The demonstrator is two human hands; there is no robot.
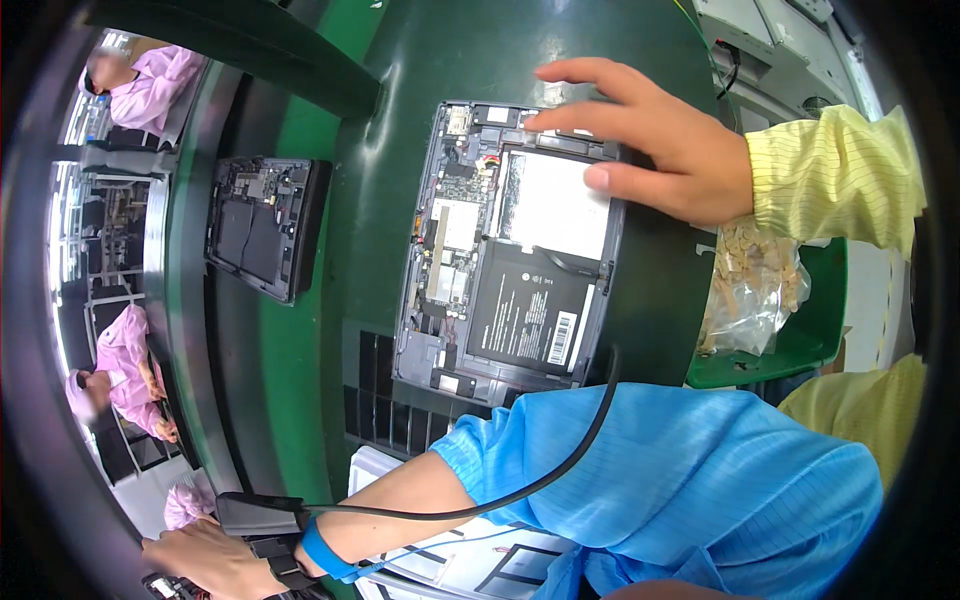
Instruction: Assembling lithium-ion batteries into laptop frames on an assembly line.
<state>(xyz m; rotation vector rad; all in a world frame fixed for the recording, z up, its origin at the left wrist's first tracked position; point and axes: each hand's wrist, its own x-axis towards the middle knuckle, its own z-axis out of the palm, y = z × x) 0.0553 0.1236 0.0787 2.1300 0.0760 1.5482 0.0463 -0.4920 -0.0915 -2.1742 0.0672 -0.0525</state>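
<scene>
My right hand [215, 563] is at the lower left rim, reached across with a blue sleeve, a blue wrist band and a black box strapped at the wrist. Its fingers point left and are mostly hidden. Beside the fingertips, a small dark thing with metal parts [160, 584] is cut off by the rim; I cannot tell whether I hold it. My left hand is out of view. Farther up lies an opened electronic device [440, 190] showing a circuit board and a black battery [530, 310]. A co-worker's yellow-sleeved hand [670, 140] spreads over its upper right part.
A second opened device [265, 225] lies on the green strip to the left. White trays [400, 545] sit under my forearm. A green bin [835, 300] with a clear bag stands at the right. A black cable [570, 462] loops over my sleeve. People in pink [125, 360] work beyond the line.
</scene>
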